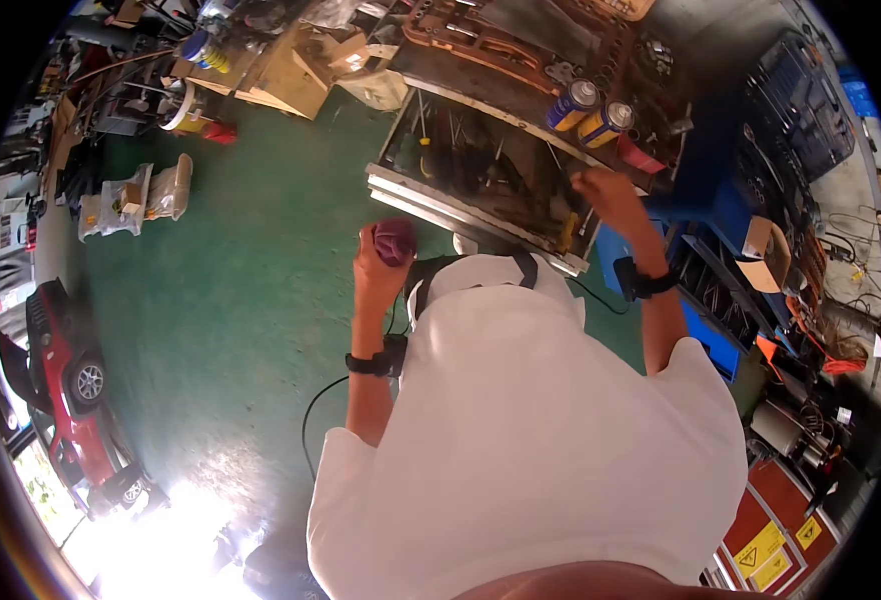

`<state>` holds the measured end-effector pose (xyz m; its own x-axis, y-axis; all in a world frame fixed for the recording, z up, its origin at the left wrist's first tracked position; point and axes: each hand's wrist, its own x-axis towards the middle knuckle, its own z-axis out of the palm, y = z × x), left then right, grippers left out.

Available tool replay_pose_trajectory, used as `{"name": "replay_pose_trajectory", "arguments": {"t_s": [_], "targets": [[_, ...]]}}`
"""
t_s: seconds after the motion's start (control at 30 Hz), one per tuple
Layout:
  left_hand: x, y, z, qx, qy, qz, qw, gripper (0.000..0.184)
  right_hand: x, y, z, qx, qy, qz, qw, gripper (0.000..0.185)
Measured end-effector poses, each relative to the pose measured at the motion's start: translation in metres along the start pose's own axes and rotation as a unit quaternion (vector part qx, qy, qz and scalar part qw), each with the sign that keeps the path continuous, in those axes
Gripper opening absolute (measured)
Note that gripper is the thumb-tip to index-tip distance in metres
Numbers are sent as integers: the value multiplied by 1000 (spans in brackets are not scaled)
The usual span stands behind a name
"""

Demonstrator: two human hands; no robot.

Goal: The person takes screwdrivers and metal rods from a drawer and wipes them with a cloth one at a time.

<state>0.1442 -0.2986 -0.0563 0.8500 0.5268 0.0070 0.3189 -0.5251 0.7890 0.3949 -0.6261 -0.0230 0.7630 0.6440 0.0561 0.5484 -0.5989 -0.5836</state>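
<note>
My left hand (373, 262) is closed round a crumpled purple cloth (395, 242), left of the open drawer. The drawer (481, 216) is full of tools, among them a yellow-handled one (568, 232) at its right end. Over the drawer's right side is my right hand (611, 200), its fingers bent toward the inside. Whether those fingers hold anything is too small to tell. Two spray cans, one blue (573, 106) and one yellow (606, 124), stand on the bench top just above that hand.
Sockets and wrenches lie in an orange-brown tray (481, 45) on the bench. Blue cabinets (711, 340) with an open cardboard box (764, 255) are at the right. Plastic-wrapped packages (169, 190) rest on the green floor. A red car (76, 400) is far left. A black cable (311, 415) hangs near my left arm.
</note>
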Motion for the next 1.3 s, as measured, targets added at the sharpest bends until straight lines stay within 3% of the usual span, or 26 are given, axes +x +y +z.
{"name": "replay_pose_trajectory", "arguments": {"t_s": [0.07,0.1,0.17,0.27,0.5,0.57,0.73,0.8,0.9,0.97,1.17,1.3], "targets": [[1,1,1,-14,-12,-19,1000,55,-23,24,28,5,-131,-47,990,20],[2,1,2,-18,-17,-25,999,56,-32,30,39,5,-132,-43,990,20],[6,2,2,-18,-18,-17,1000,56,-48,39,57,-4,-246,27,969,19],[12,-6,5,-48,-39,-40,997,57,-64,53,85,-12,-274,87,958,20],[43,-57,46,23,-87,-116,989,61,-82,109,154,40,-226,109,967,24],[53,-84,61,79,-105,-21,991,65,-77,113,164,65,-204,111,971,24],[76,-75,80,73,-115,4,991,65,-53,117,176,48,-176,144,972,24],[78,-71,84,37,-174,-40,983,63,-45,115,179,63,-177,171,967,23],[76,-77,96,2,-201,-57,978,62,-27,128,196,28,-94,144,985,28],[70,-83,99,-20,-221,-73,972,61,-12,131,209,107,-83,243,961,30],[55,-67,87,-30,-280,-85,956,59,42,123,228,206,-69,334,917,28],[44,-51,64,-37,-254,-103,961,59,67,146,283,259,-41,272,926,26]]}}
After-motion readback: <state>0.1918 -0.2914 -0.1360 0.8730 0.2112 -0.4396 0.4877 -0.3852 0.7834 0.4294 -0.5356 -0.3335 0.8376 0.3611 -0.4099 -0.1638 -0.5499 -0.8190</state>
